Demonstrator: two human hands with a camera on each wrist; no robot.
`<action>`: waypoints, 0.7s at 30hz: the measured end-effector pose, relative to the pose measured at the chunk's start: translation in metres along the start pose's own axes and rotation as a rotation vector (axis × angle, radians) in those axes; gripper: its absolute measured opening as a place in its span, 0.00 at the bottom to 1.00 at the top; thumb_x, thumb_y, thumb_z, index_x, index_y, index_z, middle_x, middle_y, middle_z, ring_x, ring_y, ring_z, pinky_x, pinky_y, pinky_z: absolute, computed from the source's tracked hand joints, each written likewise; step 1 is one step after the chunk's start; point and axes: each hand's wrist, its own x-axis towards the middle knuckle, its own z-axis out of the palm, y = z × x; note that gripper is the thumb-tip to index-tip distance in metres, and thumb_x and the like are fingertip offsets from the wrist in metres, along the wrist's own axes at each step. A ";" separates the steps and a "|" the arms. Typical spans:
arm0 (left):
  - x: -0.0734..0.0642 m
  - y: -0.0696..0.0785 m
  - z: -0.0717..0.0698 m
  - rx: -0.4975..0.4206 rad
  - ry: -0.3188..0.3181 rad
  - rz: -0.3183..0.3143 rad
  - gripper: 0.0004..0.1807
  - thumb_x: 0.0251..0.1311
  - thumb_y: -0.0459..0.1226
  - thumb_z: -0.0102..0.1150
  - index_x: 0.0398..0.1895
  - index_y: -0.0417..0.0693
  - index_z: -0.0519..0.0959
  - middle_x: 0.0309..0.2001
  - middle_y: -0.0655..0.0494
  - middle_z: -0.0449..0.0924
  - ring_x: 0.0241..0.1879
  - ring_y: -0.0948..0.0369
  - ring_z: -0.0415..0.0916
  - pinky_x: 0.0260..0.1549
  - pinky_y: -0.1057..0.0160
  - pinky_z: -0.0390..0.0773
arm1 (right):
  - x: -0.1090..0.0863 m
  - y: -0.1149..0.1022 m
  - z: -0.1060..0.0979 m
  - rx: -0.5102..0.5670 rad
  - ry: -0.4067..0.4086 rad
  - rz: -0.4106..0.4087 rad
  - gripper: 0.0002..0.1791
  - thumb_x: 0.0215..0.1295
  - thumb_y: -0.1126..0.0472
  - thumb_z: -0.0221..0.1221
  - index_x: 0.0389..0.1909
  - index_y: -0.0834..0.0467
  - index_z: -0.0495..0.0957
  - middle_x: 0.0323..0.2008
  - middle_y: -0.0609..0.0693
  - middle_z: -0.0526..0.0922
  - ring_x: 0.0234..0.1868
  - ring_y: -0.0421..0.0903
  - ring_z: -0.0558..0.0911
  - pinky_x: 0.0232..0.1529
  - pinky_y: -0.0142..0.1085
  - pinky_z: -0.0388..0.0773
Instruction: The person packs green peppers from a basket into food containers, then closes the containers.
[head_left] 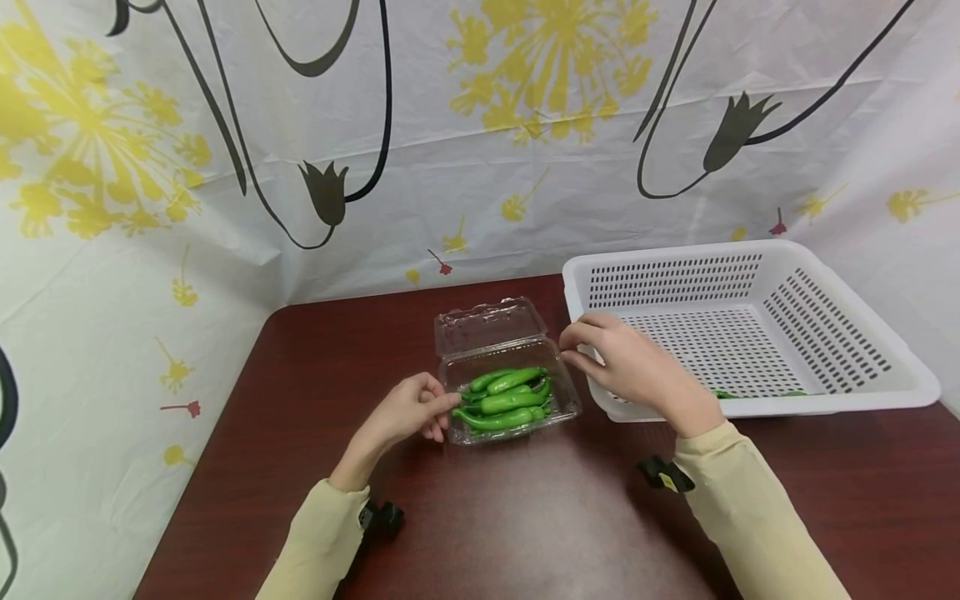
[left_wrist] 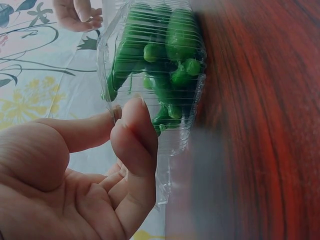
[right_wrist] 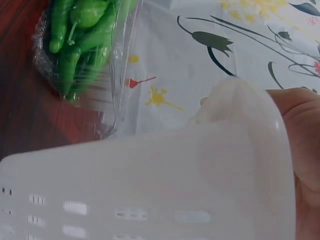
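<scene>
A clear plastic clamshell box [head_left: 567,398] stands on the table with its lid [head_left: 491,327] folded back. Several green chili peppers [head_left: 510,402] lie inside, seen through the ribbed wall in the left wrist view. My left hand [head_left: 411,408] pinches the box's left rim between thumb and fingers. On the other side, my right hand [head_left: 622,358] hovers between the box's right rim and the white basket, fingers bent, thumb apart, nothing visible between them. In the right wrist view the basket's rim [right_wrist: 235,130] hides most of that hand.
The white perforated basket [head_left: 840,404] takes up the right of the dark red table [head_left: 525,517]; a few green peppers [head_left: 723,394] show behind its near wall. A patterned sheet [head_left: 480,208] hangs along the table's back and sides.
</scene>
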 end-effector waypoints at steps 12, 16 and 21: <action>0.000 -0.001 0.000 0.004 0.001 0.002 0.14 0.70 0.38 0.62 0.39 0.37 0.70 0.23 0.45 0.80 0.16 0.60 0.78 0.22 0.59 0.81 | -0.002 0.009 -0.008 0.009 -0.017 0.030 0.03 0.66 0.67 0.65 0.39 0.60 0.84 0.38 0.51 0.83 0.43 0.50 0.83 0.47 0.46 0.80; 0.000 -0.001 0.001 0.006 0.005 0.002 0.14 0.70 0.38 0.62 0.39 0.36 0.70 0.23 0.45 0.80 0.16 0.60 0.78 0.22 0.59 0.81 | -0.004 0.011 -0.011 0.008 -0.033 0.059 0.04 0.67 0.66 0.65 0.41 0.60 0.84 0.41 0.52 0.84 0.45 0.52 0.83 0.50 0.48 0.80; 0.000 0.000 0.001 0.008 0.007 0.003 0.14 0.70 0.38 0.63 0.39 0.36 0.70 0.23 0.45 0.80 0.16 0.60 0.78 0.22 0.59 0.81 | -0.006 0.014 -0.014 -0.008 -0.039 0.076 0.05 0.67 0.66 0.64 0.41 0.61 0.83 0.41 0.54 0.84 0.45 0.53 0.83 0.49 0.49 0.80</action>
